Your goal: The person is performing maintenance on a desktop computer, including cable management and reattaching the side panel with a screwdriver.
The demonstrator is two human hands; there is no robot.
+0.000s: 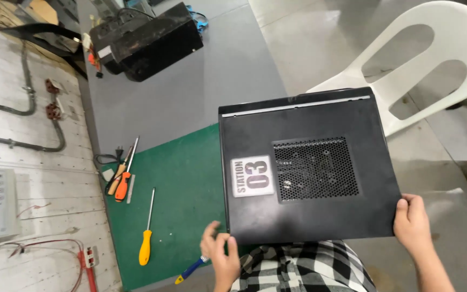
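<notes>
I hold a black computer case [309,135] flat over the table edge, its side panel up with a perforated vent grille [315,168] and a pale label [252,176]. My left hand [218,254] grips the near left corner. At the near right corner, my right hand [413,219] has its fingers wrapped around the edge. The case rests partly above a green mat [182,184] and my checked shirt [298,267].
On the green mat lie a yellow-handled screwdriver [147,238], an orange-handled screwdriver [123,181] with another tool, and a blue-and-yellow tool [190,269]. A black box with cables [147,40] sits at the far end of the grey table [212,86]. A white plastic chair [422,59] stands right.
</notes>
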